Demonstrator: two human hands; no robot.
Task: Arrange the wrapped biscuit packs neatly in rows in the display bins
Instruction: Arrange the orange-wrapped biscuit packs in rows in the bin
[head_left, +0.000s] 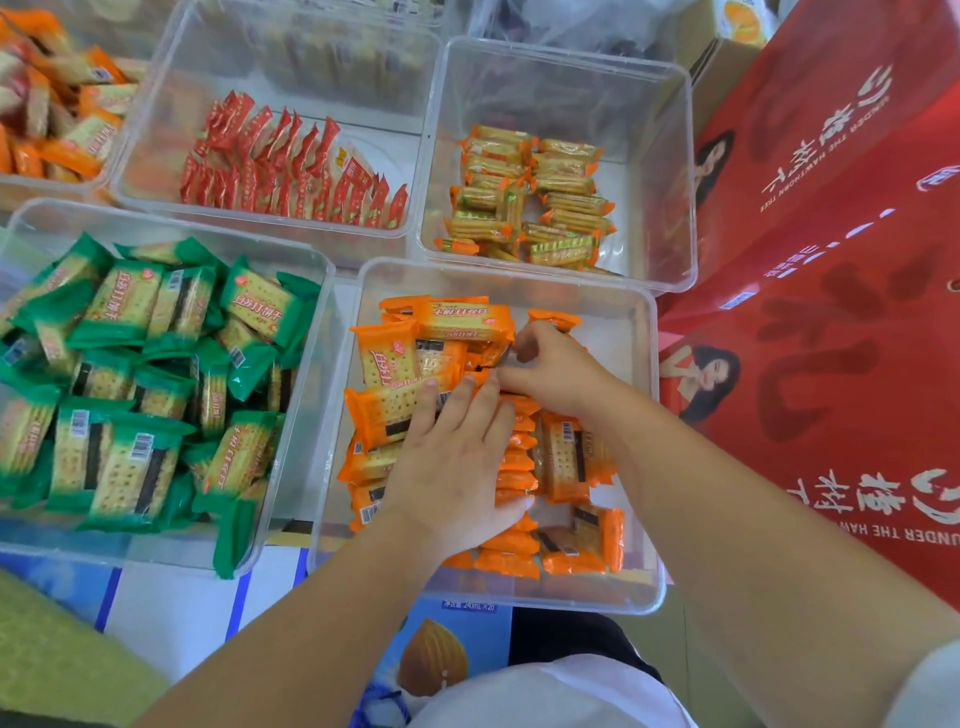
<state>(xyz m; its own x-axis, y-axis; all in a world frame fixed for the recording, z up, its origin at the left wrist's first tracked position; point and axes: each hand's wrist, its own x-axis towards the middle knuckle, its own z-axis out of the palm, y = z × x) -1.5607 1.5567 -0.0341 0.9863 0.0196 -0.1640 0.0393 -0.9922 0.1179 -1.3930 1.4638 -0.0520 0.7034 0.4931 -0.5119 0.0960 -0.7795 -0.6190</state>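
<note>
Our L hand (457, 457) lies flat on the upright row of orange biscuit packs (515, 457); R hand (556, 374), at its 1 o'clock, pinches the far-end pack (491, 357), nearest.

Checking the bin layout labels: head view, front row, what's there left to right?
green packs in the left bin → orange packs in the right bin → red boxes
</note>
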